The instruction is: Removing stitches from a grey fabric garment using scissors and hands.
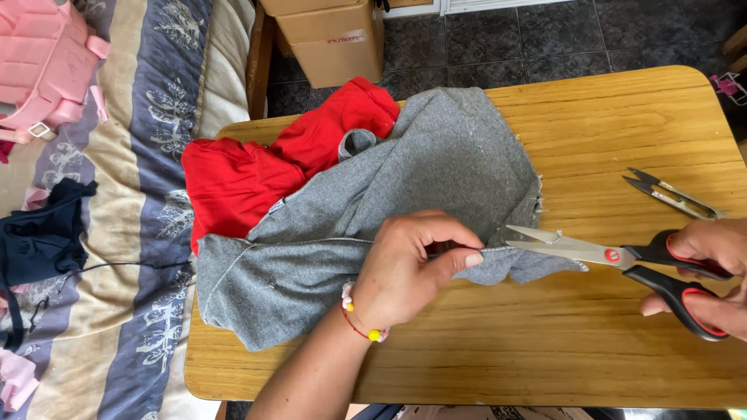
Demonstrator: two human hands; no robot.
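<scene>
Scissors (615, 257) with black-and-red handles lie in the right hand (712, 268), blades parted around the right edge of a grey cloth (389, 210). The right hand's fingers are curled through the handle loops, gripping them. The left hand (412, 268) rests on the grey cloth near the middle of the desk (622, 342), its fingers (467, 259) pressed together and pinching the cloth's edge just beside the blade tips. A beaded bracelet (359, 319) circles that wrist.

One grey cloth spreads over the left half of the desk, lying partly on top of one red cloth (249, 171) that reaches the desk's far left corner. One small pair of metal snips (673, 194) lies on bare wood near the right edge, apart from the scissors.

The desk is light wood with rounded corners; its right half and near edge are bare. A bed (148, 155) with a striped, leaf-patterned cover stands against the left side, carrying a pink bag (43, 62) and a dark garment (43, 241). Beyond the far edge, two stacked cardboard boxes (331, 35) sit on a dark tiled floor (560, 39).
</scene>
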